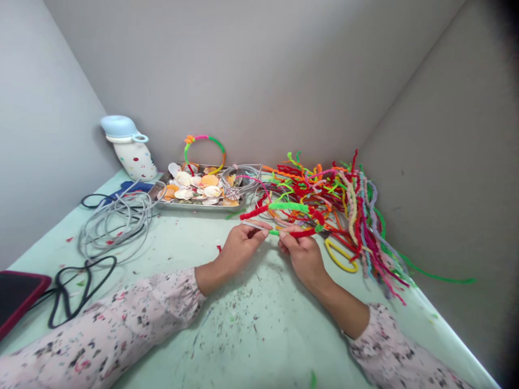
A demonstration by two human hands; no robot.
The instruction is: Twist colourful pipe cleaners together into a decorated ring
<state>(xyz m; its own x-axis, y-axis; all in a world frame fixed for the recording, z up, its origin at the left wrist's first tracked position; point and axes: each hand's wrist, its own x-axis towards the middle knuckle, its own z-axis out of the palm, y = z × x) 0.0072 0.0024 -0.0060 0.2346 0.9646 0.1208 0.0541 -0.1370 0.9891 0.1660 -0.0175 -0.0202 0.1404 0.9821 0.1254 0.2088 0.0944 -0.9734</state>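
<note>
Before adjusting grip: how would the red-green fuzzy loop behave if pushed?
The fuzzy loop seems springy, holding its curve with only its near side gripped. Being thin, it's likely light. Fuzziness should resist slipping; the bare grey stretch may slide.

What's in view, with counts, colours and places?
Hoop: 1, red, green and grey, centre
Tray: 1, silver, at back
Shells: many, white and orange, in tray
Ring: 1, multicoloured, upright at tray
Fuzzy stems: many, mixed colours, back right
Loop: 1, yellow, near stems
Coils: at least 2, grey, left and beside tray
Bottle: 1, white, blue lid, back left
Part-hidden object: 1, blue, left
Cord: count unclear, black, left
Flat object: 1, black, red edge, left
Scraps: several, red and green, scattered
Table: 1, pale green, beneath
Walls: 3, grey, around
Sleeves: 2, pink floral, forearms
Left hand: 1, on hoop
Right hand: 1, on hoop
</note>
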